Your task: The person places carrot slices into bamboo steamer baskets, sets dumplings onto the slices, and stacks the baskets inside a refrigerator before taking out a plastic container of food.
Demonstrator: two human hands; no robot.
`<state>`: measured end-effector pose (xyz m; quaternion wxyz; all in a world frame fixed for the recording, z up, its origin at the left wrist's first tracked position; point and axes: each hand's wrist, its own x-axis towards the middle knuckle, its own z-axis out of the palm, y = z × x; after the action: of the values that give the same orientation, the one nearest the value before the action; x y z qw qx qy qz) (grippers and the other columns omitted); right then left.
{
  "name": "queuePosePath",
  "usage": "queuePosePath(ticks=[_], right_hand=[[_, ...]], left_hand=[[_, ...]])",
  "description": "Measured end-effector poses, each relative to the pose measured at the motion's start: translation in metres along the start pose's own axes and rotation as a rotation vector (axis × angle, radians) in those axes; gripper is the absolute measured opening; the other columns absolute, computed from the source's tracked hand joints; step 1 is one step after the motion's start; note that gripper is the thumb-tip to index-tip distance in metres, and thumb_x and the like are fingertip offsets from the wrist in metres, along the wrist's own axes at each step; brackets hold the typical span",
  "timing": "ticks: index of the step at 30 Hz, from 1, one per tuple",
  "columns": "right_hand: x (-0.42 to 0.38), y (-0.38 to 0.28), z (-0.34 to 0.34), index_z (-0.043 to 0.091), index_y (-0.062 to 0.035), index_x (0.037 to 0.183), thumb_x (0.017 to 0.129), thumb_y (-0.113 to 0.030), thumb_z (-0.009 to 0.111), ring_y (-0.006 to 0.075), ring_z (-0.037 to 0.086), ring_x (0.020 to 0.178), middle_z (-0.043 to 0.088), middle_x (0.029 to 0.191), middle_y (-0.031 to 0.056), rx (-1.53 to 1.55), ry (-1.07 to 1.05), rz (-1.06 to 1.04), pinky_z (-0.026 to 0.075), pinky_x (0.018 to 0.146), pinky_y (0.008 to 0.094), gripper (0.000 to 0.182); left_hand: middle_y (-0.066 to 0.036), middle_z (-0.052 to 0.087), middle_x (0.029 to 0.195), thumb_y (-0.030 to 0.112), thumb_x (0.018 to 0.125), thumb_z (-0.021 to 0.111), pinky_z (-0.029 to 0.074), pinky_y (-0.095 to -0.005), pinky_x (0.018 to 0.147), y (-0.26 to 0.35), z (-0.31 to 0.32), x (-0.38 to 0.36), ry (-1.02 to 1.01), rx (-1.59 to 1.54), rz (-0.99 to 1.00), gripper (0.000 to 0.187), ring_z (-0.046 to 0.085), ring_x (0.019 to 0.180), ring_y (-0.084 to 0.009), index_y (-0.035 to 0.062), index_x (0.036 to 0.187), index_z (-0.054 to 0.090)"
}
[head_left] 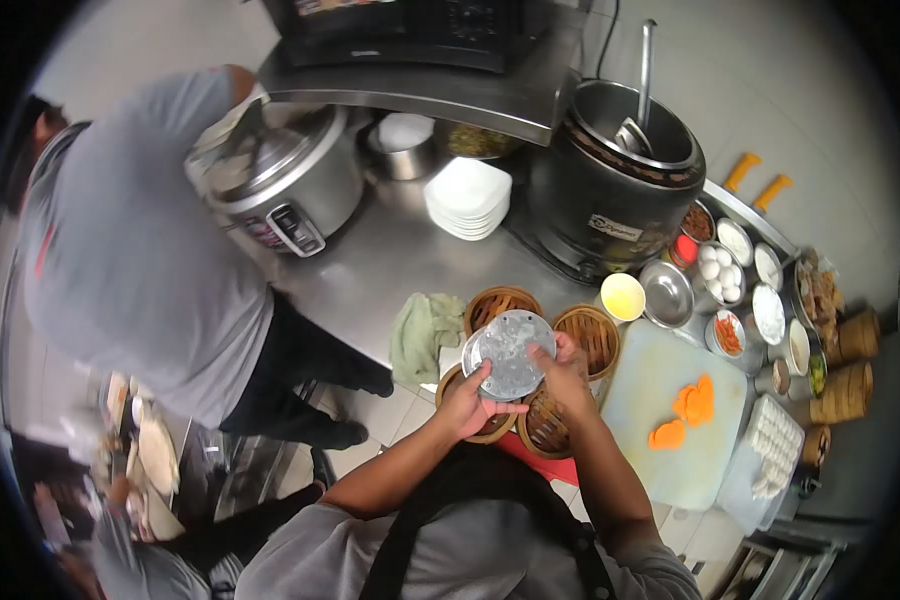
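Observation:
I hold a small stack of round grey metal plates (pixel 511 345), with a few small holes near the rim, out in front of my body. My left hand (pixel 470 406) grips the near left edge, thumb on top. On the right side, my right hand (pixel 564 374) has its thumb pressed on the upper face; its other fingers are largely hidden. Below the plates sit several round bamboo steamer baskets, among them one at the back (pixel 500 300) and one at the right (pixel 592 340). A green cloth (pixel 422 336) lies to their left.
A cutting board (pixel 660 440) with orange slices (pixel 695 402) lies to the right, near bowls and a tray of white pieces (pixel 773 448). Behind stand a black soup warmer (pixel 610 180), stacked white plates (pixel 470 200) and a rice cooker (pixel 290 180). A co-worker (pixel 150 240) stands at left.

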<state>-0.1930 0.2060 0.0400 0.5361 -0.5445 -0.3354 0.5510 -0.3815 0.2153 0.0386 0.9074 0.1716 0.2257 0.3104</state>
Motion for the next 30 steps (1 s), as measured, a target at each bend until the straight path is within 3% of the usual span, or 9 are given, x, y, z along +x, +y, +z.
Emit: queuePosePath(ticks=[3, 9, 13, 15, 19, 21, 23, 24, 30], right_hand=[[0.023, 0.010, -0.013, 0.057, -0.0040, 0.110, 0.091, -0.016, 0.067, 0.0143, 0.062, 0.087, 0.064, 0.100, 0.0030, 0.074, 0.038, 0.110, 0.052, 0.076, 0.0301, 0.025], [0.067, -0.009, -0.021, 0.060, -0.0010, 0.104, 0.098, -0.017, 0.056, 0.0121, 0.057, 0.081, 0.064, 0.092, 0.0052, -0.199, 0.278, -0.429, 0.047, 0.078, 0.0279, 0.018], [0.036, -0.030, 0.009, 0.064, -0.0011, 0.109, 0.098, -0.020, 0.055, 0.0261, 0.065, 0.098, 0.068, 0.106, 0.0130, -0.550, 0.202, -0.564, 0.047, 0.092, 0.0360, 0.023], [0.046, 0.000, 0.003, 0.068, -0.0025, 0.106, 0.096, -0.023, 0.057, 0.0299, 0.059, 0.116, 0.067, 0.114, 0.0128, -1.213, -0.169, -1.131, 0.039, 0.106, 0.0430, 0.025], [0.035, 0.022, -0.006, 0.068, -0.0039, 0.107, 0.097, -0.034, 0.053, 0.0315, 0.052, 0.125, 0.065, 0.120, 0.0139, -1.404, -0.344, -0.743, 0.028, 0.113, 0.0493, 0.035], [0.026, 0.010, 0.000, 0.068, -0.0024, 0.107, 0.100, -0.039, 0.046, 0.0331, 0.056, 0.119, 0.067, 0.116, 0.0135, -1.474, -0.289, -0.829, 0.037, 0.108, 0.0436, 0.043], [0.002, -0.021, 0.022, 0.066, 0.0003, 0.106, 0.099, -0.041, 0.049, 0.0311, 0.063, 0.105, 0.069, 0.107, 0.0126, -0.824, -0.133, -0.343, 0.045, 0.095, 0.0390, 0.045], [0.016, 0.012, 0.022, 0.064, 0.0006, 0.105, 0.095, -0.038, 0.058, 0.0237, 0.065, 0.088, 0.070, 0.096, 0.0109, -0.464, -0.182, -0.310, 0.049, 0.081, 0.0346, 0.041], [-0.005, 0.027, 0.010, 0.062, -0.0032, 0.111, 0.089, -0.030, 0.069, 0.0127, 0.063, 0.074, 0.068, 0.090, 0.0067, -0.341, -0.091, -0.139, 0.050, 0.062, 0.0283, 0.036]], left_hand=[[-0.015, 0.050, 0.140, 0.041, 0.100, 0.050, 0.047, -0.0615, 0.097, -0.009, -0.006, -0.005, 0.059, 0.026, 0.185, 0.059, 0.052, 0.126, -0.0360, 0.0080, 0.146, 0.033], [-0.018, 0.049, 0.140, 0.032, 0.098, 0.057, 0.047, -0.0601, 0.098, -0.013, -0.004, -0.035, 0.214, -0.021, 0.494, 0.060, 0.051, 0.126, -0.0387, 0.0047, 0.145, 0.033], [-0.019, 0.050, 0.138, 0.021, 0.097, 0.058, 0.050, -0.0584, 0.096, -0.021, -0.001, -0.063, 0.277, -0.088, 0.622, 0.054, 0.054, 0.123, -0.0372, 0.0026, 0.142, 0.035], [-0.019, 0.051, 0.137, 0.017, 0.096, 0.059, 0.049, -0.0575, 0.098, -0.026, -0.009, -0.065, 0.270, -0.137, 0.657, 0.053, 0.054, 0.122, -0.0370, 0.0024, 0.141, 0.036], [-0.018, 0.052, 0.135, 0.011, 0.094, 0.060, 0.048, -0.0552, 0.101, -0.026, -0.010, -0.064, 0.287, -0.200, 0.701, 0.052, 0.054, 0.123, -0.0354, 0.0021, 0.140, 0.038], [-0.018, 0.053, 0.135, 0.008, 0.093, 0.060, 0.047, -0.0536, 0.102, -0.022, -0.011, -0.061, 0.275, -0.204, 0.692, 0.051, 0.054, 0.123, -0.0348, 0.0017, 0.139, 0.039], [-0.016, 0.055, 0.133, 0.005, 0.090, 0.062, 0.043, -0.0525, 0.106, -0.018, -0.017, -0.051, 0.308, -0.124, 0.669, 0.053, 0.054, 0.124, -0.0321, 0.0016, 0.138, 0.042], [-0.016, 0.056, 0.131, 0.003, 0.089, 0.061, 0.043, -0.0517, 0.106, -0.016, -0.017, -0.047, 0.305, -0.085, 0.683, 0.050, 0.056, 0.122, -0.0316, 0.0015, 0.136, 0.044], [-0.016, 0.056, 0.130, 0.007, 0.092, 0.058, 0.044, -0.0492, 0.104, -0.004, -0.010, -0.028, 0.199, -0.236, 0.580, 0.046, 0.055, 0.122, -0.0301, 0.0014, 0.135, 0.045]])
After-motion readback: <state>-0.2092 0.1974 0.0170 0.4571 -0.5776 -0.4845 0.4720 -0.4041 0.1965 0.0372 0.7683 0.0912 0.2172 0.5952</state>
